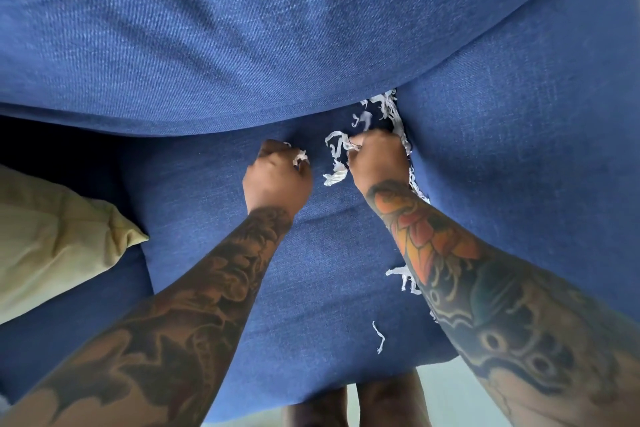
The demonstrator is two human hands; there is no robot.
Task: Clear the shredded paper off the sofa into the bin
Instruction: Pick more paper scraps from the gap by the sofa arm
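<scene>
Head view: blue coarse-weave sofa (311, 270), seat cushion under both my arms. Shredded paper (382, 111) is thin, white, curly strips, tangled, no common direction; most lies along the crease between seat and right side cushion, running away from me. More strips beside my right forearm, one loose curl (380, 337) near the front edge. Left hand (277, 177) fisted, fingers curled on a small tuft. Right hand (379, 163) fingers pinching strips at the crease. Pale yellow-green pillow (52, 239) on the left.

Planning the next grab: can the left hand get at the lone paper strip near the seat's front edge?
Probably yes: the strip lies uncovered on the seat cushion, but the left hand already grips shreds.
</scene>
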